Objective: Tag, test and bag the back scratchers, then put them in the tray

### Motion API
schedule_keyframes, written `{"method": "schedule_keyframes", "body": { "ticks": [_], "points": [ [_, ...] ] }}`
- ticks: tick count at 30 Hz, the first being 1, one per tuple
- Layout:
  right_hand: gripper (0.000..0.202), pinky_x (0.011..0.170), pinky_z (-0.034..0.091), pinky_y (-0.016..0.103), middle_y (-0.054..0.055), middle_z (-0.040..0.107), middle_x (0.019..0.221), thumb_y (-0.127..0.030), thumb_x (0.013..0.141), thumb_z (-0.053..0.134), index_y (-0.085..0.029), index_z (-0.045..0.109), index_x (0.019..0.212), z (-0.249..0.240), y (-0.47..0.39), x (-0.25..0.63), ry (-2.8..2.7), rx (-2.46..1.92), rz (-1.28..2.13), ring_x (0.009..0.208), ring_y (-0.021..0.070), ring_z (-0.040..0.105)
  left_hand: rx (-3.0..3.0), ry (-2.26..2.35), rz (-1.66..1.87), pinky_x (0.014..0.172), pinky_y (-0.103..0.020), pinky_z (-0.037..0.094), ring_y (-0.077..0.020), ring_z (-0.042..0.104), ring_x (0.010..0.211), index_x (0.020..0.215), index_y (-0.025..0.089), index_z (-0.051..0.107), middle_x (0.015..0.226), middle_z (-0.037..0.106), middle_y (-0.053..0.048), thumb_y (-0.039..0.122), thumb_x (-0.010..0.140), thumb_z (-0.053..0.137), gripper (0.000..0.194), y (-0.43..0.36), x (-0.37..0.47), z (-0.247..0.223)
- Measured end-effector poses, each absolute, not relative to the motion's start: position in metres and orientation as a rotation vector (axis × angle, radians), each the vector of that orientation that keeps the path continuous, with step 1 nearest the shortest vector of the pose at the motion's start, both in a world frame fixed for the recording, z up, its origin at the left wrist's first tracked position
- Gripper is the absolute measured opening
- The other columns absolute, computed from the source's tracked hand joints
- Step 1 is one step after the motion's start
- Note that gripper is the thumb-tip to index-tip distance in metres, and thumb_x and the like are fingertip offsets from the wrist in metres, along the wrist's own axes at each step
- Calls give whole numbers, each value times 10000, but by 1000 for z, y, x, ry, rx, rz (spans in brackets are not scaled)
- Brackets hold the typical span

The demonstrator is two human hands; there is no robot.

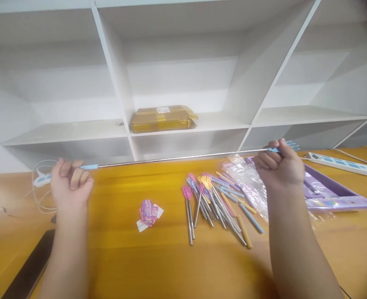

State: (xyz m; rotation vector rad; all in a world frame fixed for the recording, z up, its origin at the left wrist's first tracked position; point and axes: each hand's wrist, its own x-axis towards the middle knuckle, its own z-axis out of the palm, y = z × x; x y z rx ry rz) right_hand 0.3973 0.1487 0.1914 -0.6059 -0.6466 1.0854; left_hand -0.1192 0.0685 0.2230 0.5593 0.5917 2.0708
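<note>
Above the wooden table, we hold one back scratcher across from hand to hand, its long metal rod slightly higher at the right. Our left hand is curled closed around the light blue handle; our right hand is clamped on the other end, at the base of the blue claw, whose tips stick out past the fingers. Below the rod we see a heap of other scratchers, with loose coloured tubes beside it. Left of the heap lie small pink and white cards. Near our right wrist are a clear plastic bag and a purple tray. Behind, a taped parcel sits on the white shelf.
</note>
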Motion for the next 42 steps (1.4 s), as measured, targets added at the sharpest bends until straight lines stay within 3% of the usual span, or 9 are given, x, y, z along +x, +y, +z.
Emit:
{"method": "schedule_keyframes", "body": {
  "ticks": [3, 6, 9, 15, 21, 35, 42],
  "points": [
    [310, 422, 189, 210, -133, 84, 567, -214, 1103, 506, -196, 629, 819, 185, 154, 395, -674, -633, 1070, 435, 54, 128, 568, 624, 2087, 357, -231, 105, -59, -24, 417, 698, 209, 169, 580, 312, 88, 189, 1016, 483, 447, 74, -114, 220],
    [199, 411, 197, 182, -120, 203, 551, -201, 1022, 657, -170, 674, 826, 177, 164, 391, -690, -668, 895, 455, 42, 169, 619, 626, 2091, 366, -226, 118, -58, -24, 422, 696, 207, 161, 589, 319, 84, 203, 999, 486, 444, 75, -118, 219],
    [223, 397, 184, 152, -116, 257, 566, -276, 944, 778, -168, 652, 795, 170, 174, 387, -700, -691, 792, 468, 33, 179, 619, 609, 2076, 368, -231, 124, -59, -37, 429, 694, 207, 168, 615, 353, 80, 216, 974, 487, 425, 73, -122, 218],
    [294, 394, 207, 125, -125, 271, 573, -339, 870, 847, -157, 630, 793, 164, 180, 387, -687, -677, 776, 464, 24, 201, 664, 614, 2042, 378, -238, 133, -60, -26, 431, 701, 208, 170, 634, 378, 77, 215, 929, 540, 435, 76, -122, 214],
    [282, 391, 194, 130, -132, 267, 557, -326, 858, 846, -158, 630, 790, 162, 182, 388, -686, -653, 767, 461, 25, 193, 654, 598, 2029, 374, -238, 138, -57, -27, 426, 692, 206, 179, 638, 378, 79, 223, 919, 538, 426, 78, -122, 213],
    [312, 386, 206, 149, -116, 216, 598, -387, 974, 710, -210, 545, 778, 148, 190, 381, -576, -594, 764, 458, 48, 187, 597, 681, 2088, 374, -231, 107, -72, -49, 441, 678, 200, 162, 593, 339, 72, 244, 933, 479, 409, 80, -102, 213],
    [283, 391, 191, 178, -73, 322, 669, -358, 958, 667, -223, 507, 767, 145, 189, 380, -514, -529, 632, 480, 60, 170, 566, 653, 2105, 374, -228, 112, -67, -43, 441, 675, 195, 145, 584, 319, 70, 251, 961, 439, 414, 78, -91, 212]
  ]
}}
